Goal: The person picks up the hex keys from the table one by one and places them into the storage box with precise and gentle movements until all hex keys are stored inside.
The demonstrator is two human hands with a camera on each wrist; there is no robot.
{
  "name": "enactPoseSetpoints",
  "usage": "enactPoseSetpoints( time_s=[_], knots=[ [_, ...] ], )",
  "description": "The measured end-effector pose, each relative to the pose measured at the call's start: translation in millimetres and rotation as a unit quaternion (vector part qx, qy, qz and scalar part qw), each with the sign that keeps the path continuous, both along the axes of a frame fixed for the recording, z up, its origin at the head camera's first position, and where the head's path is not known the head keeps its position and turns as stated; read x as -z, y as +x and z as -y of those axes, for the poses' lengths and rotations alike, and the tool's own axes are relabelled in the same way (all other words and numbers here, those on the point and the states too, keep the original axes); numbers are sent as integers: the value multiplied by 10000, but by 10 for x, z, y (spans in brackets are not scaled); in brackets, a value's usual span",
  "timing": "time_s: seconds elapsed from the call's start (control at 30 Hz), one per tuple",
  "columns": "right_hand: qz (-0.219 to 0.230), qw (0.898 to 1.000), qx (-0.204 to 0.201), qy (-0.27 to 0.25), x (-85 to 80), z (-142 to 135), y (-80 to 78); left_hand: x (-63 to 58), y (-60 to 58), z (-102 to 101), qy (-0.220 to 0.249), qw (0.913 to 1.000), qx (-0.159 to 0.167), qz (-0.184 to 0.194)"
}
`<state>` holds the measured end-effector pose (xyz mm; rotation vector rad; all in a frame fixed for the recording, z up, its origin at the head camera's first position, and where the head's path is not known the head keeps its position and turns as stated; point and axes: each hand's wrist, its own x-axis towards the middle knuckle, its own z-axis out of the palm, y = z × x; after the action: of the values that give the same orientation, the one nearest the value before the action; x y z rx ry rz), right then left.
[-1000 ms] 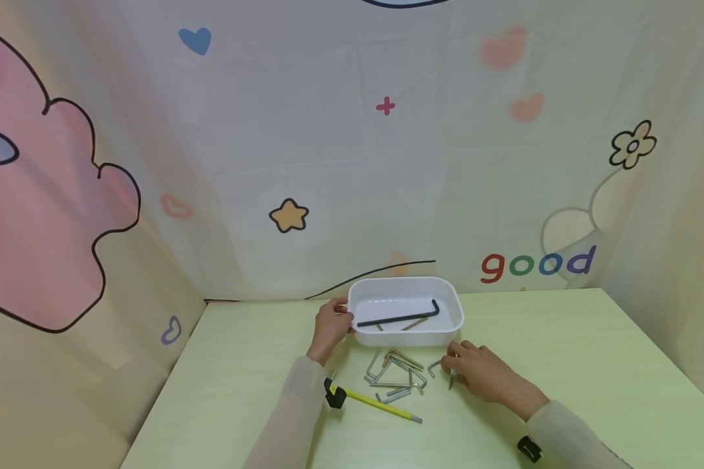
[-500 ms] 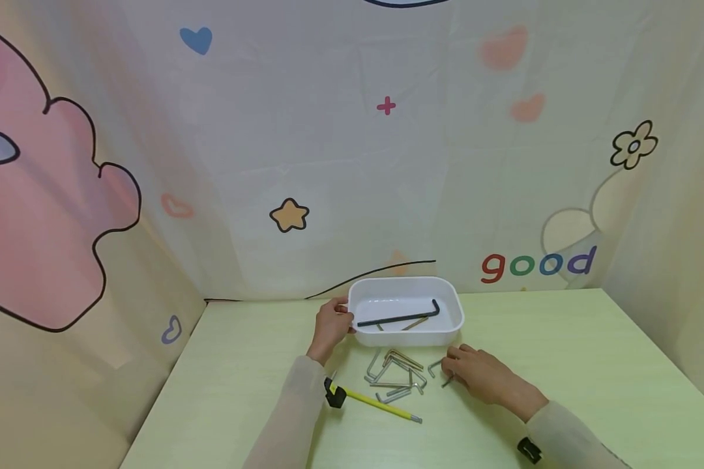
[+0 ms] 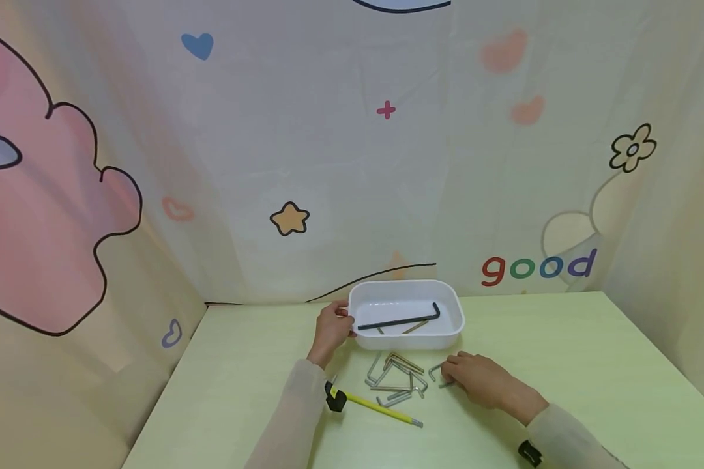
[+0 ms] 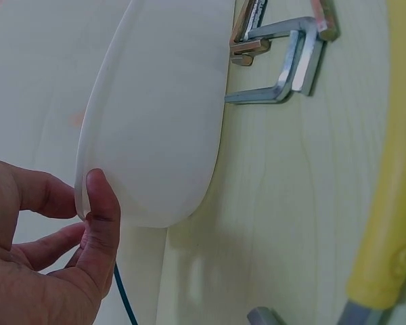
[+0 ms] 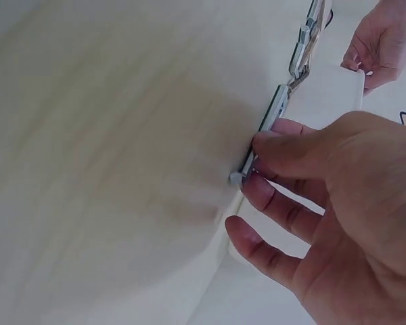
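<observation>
My left hand (image 3: 331, 331) pinches the left rim of a white plastic tray (image 3: 407, 341); the left wrist view shows thumb and fingers on either side of its edge (image 4: 81, 183). Inside the tray lie a long black Allen key (image 3: 396, 322) and small gold-coloured ones (image 3: 414, 327). To the right of the loose pile, close over the table, my right hand (image 3: 478, 379) pinches a small silver Allen key (image 5: 267, 120) between thumb and fingers. Only its end (image 3: 446, 385) shows in the head view. Another silver Allen key (image 3: 431, 372) lies beside the fingertips.
Several silver and gold Allen keys (image 3: 397, 371) lie jumbled in front of the tray. Nearer, a yellow-sleeved rod with a metal tip (image 3: 381, 409) lies partly behind the left wrist. A printed curtain (image 3: 328, 163) hangs behind the pale wooden table (image 3: 563, 352).
The Allen key in my right hand has swung from upright to nearly level, and the right hand has dropped slightly. My left hand keeps its grip on the tray.
</observation>
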<state>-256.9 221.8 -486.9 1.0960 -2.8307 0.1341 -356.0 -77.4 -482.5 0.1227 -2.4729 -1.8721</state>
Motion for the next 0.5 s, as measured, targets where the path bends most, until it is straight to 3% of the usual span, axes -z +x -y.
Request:
enactPoseSetpoints(
  time_s=[0.5],
  knots=[
    [343, 9984, 397, 208, 10, 47, -20, -7, 33, 26, 113, 9995, 150, -258]
  ],
)
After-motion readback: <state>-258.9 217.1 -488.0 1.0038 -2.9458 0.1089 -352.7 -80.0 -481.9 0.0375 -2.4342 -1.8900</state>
